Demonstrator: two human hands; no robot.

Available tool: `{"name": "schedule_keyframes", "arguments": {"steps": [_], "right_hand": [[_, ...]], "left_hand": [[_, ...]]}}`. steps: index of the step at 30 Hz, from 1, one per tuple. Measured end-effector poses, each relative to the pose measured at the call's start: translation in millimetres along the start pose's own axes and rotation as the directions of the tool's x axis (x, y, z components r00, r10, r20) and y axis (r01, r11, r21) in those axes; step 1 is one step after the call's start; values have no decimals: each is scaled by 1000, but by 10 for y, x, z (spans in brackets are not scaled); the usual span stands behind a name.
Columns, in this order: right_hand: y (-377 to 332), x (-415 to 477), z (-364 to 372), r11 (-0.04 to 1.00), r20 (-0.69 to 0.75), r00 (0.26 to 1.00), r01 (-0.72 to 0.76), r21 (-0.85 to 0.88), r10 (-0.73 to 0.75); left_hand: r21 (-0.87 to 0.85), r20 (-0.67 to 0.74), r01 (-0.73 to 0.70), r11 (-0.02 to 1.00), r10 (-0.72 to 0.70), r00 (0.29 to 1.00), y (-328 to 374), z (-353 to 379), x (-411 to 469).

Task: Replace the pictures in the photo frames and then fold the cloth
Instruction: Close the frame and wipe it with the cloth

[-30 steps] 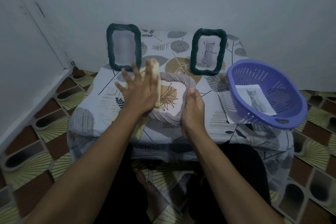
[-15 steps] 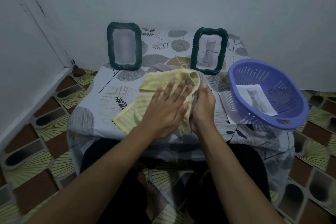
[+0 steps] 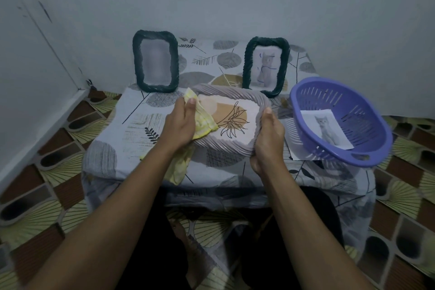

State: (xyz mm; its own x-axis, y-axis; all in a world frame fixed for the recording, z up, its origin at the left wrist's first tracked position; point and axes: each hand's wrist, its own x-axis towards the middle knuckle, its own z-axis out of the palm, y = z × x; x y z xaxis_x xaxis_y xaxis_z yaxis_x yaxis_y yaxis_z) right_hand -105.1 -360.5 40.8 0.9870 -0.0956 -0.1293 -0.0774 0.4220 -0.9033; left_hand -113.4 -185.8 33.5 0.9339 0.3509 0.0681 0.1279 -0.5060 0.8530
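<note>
Gripping grey frame's (image 3: 226,146) edge: right hand (image 3: 268,142)

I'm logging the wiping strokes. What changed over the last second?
The left hand swept the yellow striped cloth rightward over the grey rope-rimmed photo frame, then back to its left edge, gripping it bunched; the picture shows again. The right hand kept gripping the right rim. The dark green frames and purple plastic basket stayed put.

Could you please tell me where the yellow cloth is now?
In the head view, the yellow cloth is left of centre, held by the left hand against the left edge of the grey frame.
</note>
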Motion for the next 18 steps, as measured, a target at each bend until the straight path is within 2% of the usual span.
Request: {"name": "schedule_keyframes", "arguments": {"steps": [6,10,13,18], "right_hand": [[-23,66,-53,995,-34,998,-59,84,62],[20,71,-65,995,15,996,-92,47,92],[52,52,-68,995,61,993,-99,21,97],[45,62,-104,994,77,991,-111,-3,111]], "left_hand": [[-38,18,-94,995,95,995,-150,-16,-172],[-59,-111,-1,998,-5,994,-189,-22,-153],[-48,-125,77,996,-83,989,-168,-52,-113],[19,-65,-10,1000,11,998,-221,-70,-140]]}}
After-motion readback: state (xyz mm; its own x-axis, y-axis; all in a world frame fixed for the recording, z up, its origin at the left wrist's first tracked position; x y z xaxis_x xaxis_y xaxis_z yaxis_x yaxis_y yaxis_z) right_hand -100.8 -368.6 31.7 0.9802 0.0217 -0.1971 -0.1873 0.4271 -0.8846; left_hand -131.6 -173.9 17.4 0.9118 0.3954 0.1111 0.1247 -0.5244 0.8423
